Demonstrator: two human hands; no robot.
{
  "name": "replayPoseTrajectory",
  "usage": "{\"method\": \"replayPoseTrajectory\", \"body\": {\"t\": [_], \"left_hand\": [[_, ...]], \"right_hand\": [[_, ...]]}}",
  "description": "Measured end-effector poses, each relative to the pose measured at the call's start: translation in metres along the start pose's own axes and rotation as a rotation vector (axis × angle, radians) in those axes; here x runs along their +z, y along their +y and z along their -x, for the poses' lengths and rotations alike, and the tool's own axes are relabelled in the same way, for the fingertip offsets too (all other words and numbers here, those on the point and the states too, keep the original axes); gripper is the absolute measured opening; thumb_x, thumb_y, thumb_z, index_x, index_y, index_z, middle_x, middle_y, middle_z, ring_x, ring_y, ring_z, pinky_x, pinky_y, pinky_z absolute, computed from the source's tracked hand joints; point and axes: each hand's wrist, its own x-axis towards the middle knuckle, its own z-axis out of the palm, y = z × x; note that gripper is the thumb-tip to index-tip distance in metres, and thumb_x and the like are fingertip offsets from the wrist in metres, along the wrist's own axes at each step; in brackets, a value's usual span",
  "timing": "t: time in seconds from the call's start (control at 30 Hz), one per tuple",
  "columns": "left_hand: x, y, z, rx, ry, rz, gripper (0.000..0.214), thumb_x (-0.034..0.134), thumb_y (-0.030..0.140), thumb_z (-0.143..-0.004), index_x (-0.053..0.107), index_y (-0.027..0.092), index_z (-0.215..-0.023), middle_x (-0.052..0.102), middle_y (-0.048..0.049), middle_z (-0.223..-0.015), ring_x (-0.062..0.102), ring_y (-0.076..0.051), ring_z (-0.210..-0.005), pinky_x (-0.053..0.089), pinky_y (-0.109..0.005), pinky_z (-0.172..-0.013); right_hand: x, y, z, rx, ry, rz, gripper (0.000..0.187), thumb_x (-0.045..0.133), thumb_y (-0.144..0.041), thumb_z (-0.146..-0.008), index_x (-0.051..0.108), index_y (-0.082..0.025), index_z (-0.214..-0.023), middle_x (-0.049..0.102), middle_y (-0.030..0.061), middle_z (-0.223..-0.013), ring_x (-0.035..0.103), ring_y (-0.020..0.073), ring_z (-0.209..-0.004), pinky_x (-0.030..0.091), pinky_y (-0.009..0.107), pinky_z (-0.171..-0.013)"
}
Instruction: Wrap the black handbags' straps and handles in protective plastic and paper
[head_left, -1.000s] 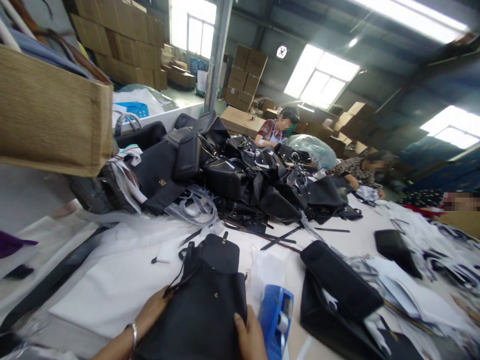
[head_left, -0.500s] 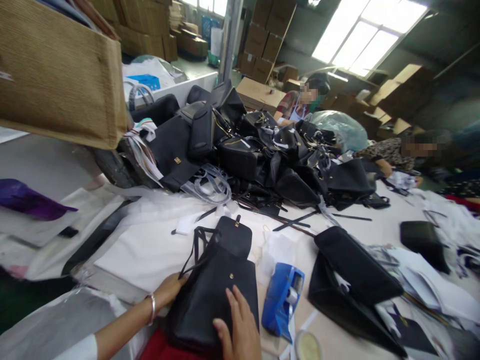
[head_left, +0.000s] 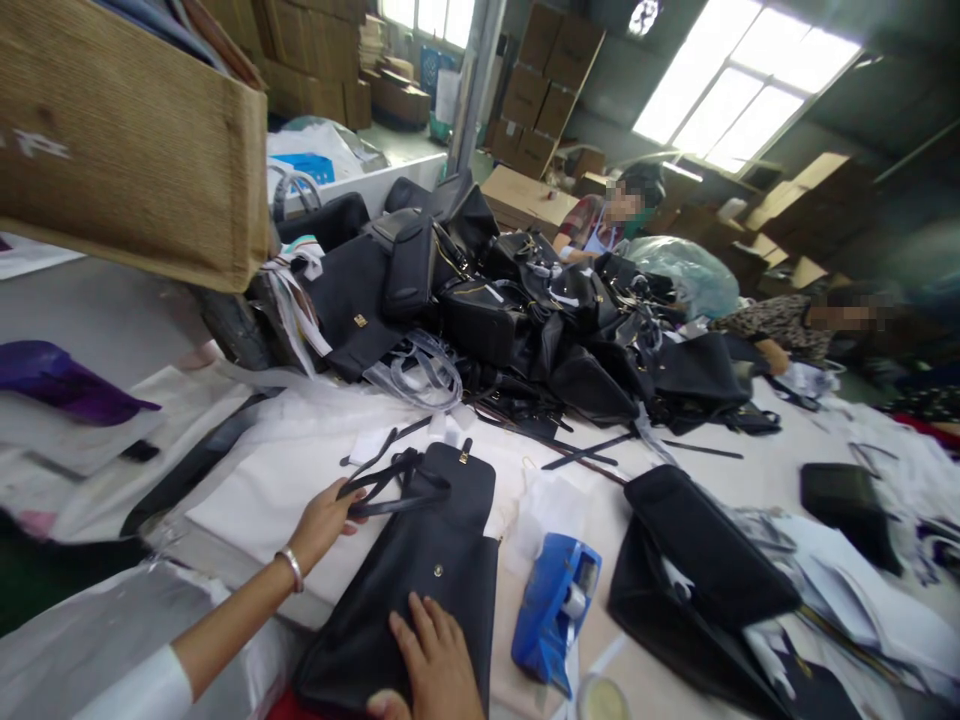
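A black leather bag (head_left: 420, 560) lies at the table's front edge, its flap (head_left: 457, 480) folded back and a small gold clasp at the flap's end. My left hand (head_left: 330, 520), with a silver bangle at the wrist, is closed around the bag's thin black straps (head_left: 390, 485), holding them off to the left. My right hand (head_left: 435, 655) rests flat on the bag's front panel, fingers spread, below a small round metal stud. Just right of the bag sits a blue tape dispenser (head_left: 551, 610).
A heap of black bags (head_left: 517, 300) fills the table's far side. Another black bag (head_left: 705, 580) lies to the right beside white paper. A roll of tape (head_left: 602, 698) sits at the front. A burlap bag (head_left: 135, 150) juts in upper left. Two people work across the table.
My left hand has moved up and left, drawing the straps out from the bag. My right hand has shifted slightly left and down on the bag, which has moved a little towards me.
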Motion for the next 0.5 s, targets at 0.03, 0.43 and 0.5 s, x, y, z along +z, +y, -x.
{"method": "replayPoseTrajectory", "body": {"t": [0.03,0.43,0.5], "left_hand": [[0.006,0.003,0.008,0.018,0.006,0.04,0.042,0.041,0.052,-0.084,0.055,0.017,-0.104,0.068,-0.0119,-0.106,0.071,-0.022,-0.079,0.056,-0.031,-0.063],[0.08,-0.083,0.047,0.278,0.057,-0.481,0.044,0.037,0.01,-0.076,0.054,0.02,-0.115,0.066,-0.0066,-0.114,0.061,-0.02,-0.108,0.043,-0.031,-0.099],[0.08,-0.091,0.043,0.316,0.067,-0.547,0.048,0.037,0.009,-0.076,0.051,0.018,-0.122,0.062,-0.0079,-0.123,0.056,-0.019,-0.117,0.038,-0.03,-0.105]], "right_hand": [[0.004,0.007,0.005,-0.036,0.025,0.005,0.07,0.056,-0.064,-0.078,0.036,-0.039,-0.14,0.037,0.0029,-0.147,0.041,0.0336,-0.13,0.036,0.053,-0.104],[0.052,0.047,0.003,-0.057,0.285,0.119,0.059,0.06,-0.048,-0.08,0.045,-0.033,-0.136,0.044,0.004,-0.143,0.046,0.0323,-0.126,0.04,0.048,-0.102],[0.053,0.062,0.003,-0.071,0.333,0.188,0.064,0.06,-0.048,-0.079,0.042,-0.032,-0.138,0.044,0.005,-0.143,0.046,0.034,-0.125,0.04,0.049,-0.1]]}}
